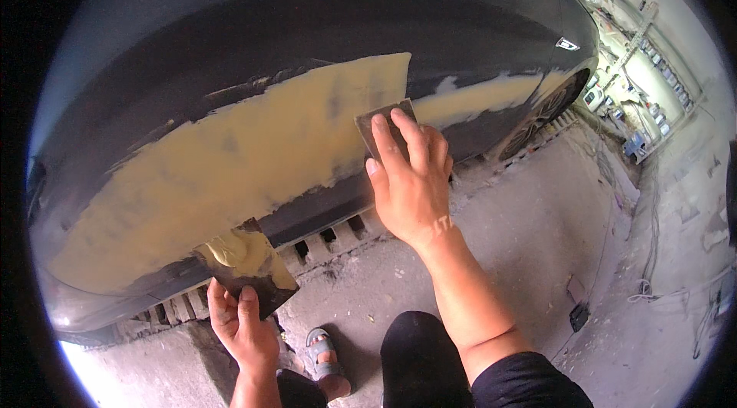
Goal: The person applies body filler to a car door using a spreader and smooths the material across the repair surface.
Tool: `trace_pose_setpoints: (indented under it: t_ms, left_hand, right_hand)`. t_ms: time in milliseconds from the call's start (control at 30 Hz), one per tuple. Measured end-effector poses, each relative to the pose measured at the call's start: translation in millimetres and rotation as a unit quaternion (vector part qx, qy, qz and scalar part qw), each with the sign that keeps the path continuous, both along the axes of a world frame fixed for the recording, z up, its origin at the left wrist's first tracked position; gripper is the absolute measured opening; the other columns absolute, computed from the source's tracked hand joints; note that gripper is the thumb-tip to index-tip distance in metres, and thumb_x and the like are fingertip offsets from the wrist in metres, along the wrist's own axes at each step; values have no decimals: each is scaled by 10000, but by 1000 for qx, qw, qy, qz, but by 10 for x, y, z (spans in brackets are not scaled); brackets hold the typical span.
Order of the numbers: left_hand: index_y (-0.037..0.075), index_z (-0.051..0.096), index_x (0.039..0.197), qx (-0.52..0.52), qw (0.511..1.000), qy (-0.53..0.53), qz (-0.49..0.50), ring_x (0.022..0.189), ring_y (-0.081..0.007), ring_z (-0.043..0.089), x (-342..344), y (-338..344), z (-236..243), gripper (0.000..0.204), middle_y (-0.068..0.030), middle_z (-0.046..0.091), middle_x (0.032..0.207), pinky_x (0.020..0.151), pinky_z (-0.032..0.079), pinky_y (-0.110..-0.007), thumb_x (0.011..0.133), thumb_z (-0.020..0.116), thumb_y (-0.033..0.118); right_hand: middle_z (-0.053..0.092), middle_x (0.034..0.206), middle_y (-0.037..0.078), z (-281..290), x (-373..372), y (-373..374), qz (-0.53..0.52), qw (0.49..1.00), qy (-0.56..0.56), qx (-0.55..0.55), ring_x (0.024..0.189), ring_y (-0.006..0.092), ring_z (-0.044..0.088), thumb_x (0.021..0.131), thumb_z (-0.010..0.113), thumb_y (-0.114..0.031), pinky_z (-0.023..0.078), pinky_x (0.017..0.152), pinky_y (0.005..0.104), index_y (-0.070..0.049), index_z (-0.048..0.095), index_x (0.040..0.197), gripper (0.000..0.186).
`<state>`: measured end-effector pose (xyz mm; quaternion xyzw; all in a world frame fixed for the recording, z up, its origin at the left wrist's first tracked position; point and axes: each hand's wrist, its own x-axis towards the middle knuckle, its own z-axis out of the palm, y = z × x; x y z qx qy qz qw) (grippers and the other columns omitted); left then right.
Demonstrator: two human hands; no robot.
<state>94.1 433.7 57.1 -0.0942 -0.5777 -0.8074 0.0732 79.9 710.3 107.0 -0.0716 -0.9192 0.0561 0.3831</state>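
Observation:
A dark car body panel [253,16] fills the far side, with a long, uneven layer of yellow body filler [261,139] spread along its lower part. My right hand [412,178] presses a flat, dark filler spreader [376,118] against the panel near the right end of the wide patch, fingers laid over its back. Lower left, my left hand [247,323] pinches the edge of a dark mixing plate [265,281] between thumb and fingers. A lump of wet yellow filler [234,251] lies on that plate, just below the car's lower edge.
A floor grate [326,243] runs beneath the car's sill. The car's wheel [541,120] is at right. Beyond it stand shelves [664,93] with several cans. Cables [652,254] and a small black object [580,316] lie on the concrete floor. My sandalled foot [322,354] is below.

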Motion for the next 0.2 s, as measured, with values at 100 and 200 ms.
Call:
trace_pose_setpoints:
  t_ms: [100,200]
  left_hand:
    - [-20,484,1353,5,1000,-4,-9,1095,-137,561,4,-16,-2,408,-83,618,1227,948,412,-258,953,565,-5]
    - [-12,482,1363,-35,999,8,-17,1121,-143,557,10,-15,53,431,-76,616,1235,970,403,-270,950,598,30]
  right_hand:
    - [378,1469,89,-257,-15,6,8,1000,11,-8,1231,421,393,886,650,-215,365,974,593,-166,479,1424,567]
    - [345,1497,96,-551,-35,-5,12,1000,15,-15,1251,417,384,875,669,-215,351,974,626,-169,466,1441,603]
